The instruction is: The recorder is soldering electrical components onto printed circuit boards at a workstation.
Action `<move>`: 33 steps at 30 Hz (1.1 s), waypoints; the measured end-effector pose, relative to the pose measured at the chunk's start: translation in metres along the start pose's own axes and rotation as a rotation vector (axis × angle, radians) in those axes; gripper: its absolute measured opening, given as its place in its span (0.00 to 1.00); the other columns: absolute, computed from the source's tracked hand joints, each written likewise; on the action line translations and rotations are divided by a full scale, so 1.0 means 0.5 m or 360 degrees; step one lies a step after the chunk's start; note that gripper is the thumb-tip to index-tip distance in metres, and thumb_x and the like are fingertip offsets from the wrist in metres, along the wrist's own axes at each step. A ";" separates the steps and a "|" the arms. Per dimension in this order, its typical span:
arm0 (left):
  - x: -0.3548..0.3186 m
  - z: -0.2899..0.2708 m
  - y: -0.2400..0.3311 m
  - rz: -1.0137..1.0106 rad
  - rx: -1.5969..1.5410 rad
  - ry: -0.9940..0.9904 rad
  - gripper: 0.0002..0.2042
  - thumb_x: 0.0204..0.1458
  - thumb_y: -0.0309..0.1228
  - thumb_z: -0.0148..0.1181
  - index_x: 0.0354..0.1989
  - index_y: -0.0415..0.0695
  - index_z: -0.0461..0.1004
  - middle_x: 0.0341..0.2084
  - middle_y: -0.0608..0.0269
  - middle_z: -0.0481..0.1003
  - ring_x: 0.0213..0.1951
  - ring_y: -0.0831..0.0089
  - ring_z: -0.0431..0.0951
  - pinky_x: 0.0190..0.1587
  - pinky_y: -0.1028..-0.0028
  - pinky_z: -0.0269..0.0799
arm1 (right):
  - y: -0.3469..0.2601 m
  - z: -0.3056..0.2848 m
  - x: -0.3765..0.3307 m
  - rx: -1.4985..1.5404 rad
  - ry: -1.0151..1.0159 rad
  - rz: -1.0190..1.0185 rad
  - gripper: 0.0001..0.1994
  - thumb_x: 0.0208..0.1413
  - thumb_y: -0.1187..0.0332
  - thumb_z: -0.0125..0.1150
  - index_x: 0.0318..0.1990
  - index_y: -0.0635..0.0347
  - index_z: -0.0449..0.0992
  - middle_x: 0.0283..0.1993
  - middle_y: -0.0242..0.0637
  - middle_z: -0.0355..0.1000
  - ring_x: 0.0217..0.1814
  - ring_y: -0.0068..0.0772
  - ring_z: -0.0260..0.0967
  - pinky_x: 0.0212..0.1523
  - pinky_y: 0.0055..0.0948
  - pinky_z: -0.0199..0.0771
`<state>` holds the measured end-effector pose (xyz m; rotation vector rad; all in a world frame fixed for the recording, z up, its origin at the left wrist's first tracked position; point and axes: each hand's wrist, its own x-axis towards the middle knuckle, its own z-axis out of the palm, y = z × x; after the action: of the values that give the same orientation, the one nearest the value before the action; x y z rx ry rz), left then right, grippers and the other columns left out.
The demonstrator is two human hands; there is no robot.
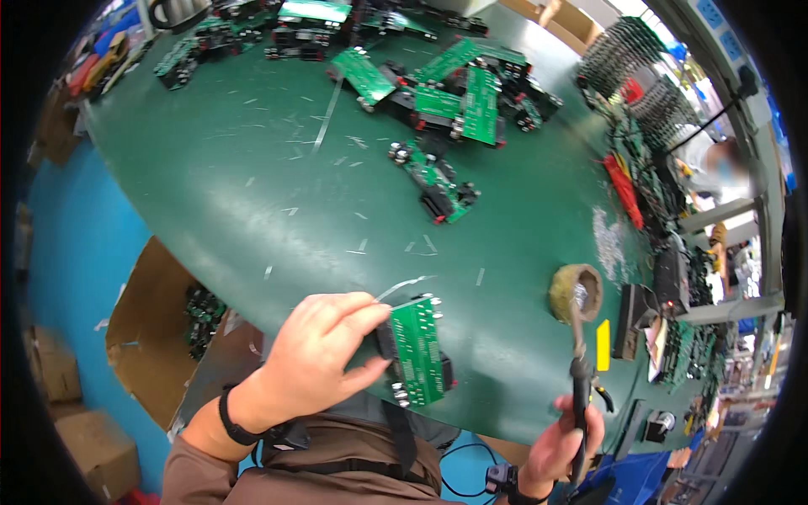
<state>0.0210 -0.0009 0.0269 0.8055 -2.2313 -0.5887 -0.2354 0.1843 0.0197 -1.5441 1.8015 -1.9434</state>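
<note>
In front of me a green circuit board [417,352] lies on the table near its edge, with black parts and silvery connectors along its sides. My left hand [324,345] takes it by the left side, index finger at the upper corner and thumb lower down. A thin pale strip [404,286] curves out just above that corner; whether my fingers pinch it, I cannot tell. My right hand [566,442] is closed around the dark handle of a soldering iron [580,374]. The iron points away from me, its tip at the mouth of a round tan pot [560,295].
A single board [438,181] lies mid-table before a heap of green boards [480,101]. Right of the pot are a yellow strip [603,345] and a dark block [629,324]. An open cardboard box [139,337] with boards stands left, below the table edge. A person [715,164] is far right.
</note>
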 end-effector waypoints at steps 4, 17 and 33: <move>-0.003 -0.019 0.024 0.0119 0.0047 0.0132 0.27 0.29 0.25 0.71 0.44 0.41 0.72 0.42 0.58 0.72 0.38 0.64 0.74 0.39 0.67 0.68 | -0.078 0.051 0.009 0.0403 -0.0254 0.0015 0.19 0.60 0.53 0.54 0.45 0.63 0.70 0.31 0.44 0.72 0.28 0.41 0.68 0.34 0.42 0.69; -0.017 -0.044 0.056 0.0187 0.0103 0.0135 0.25 0.36 0.30 0.68 0.48 0.42 0.72 0.43 0.61 0.72 0.40 0.66 0.73 0.44 0.67 0.67 | -0.079 0.068 0.008 0.0620 -0.0666 -0.0040 0.17 0.60 0.57 0.53 0.47 0.63 0.69 0.36 0.47 0.72 0.32 0.43 0.70 0.39 0.46 0.69; -0.013 -0.056 0.059 0.0221 0.0100 0.0097 0.27 0.31 0.27 0.70 0.47 0.43 0.72 0.42 0.62 0.73 0.40 0.67 0.73 0.43 0.67 0.66 | -0.078 0.076 0.006 0.0700 -0.0571 0.0110 0.17 0.60 0.56 0.54 0.41 0.64 0.68 0.31 0.46 0.71 0.28 0.40 0.70 0.36 0.44 0.69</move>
<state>0.0341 0.0193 0.0605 0.6835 -2.2379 -0.4244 -0.1897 0.1675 0.0443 -1.5267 1.1755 -1.7368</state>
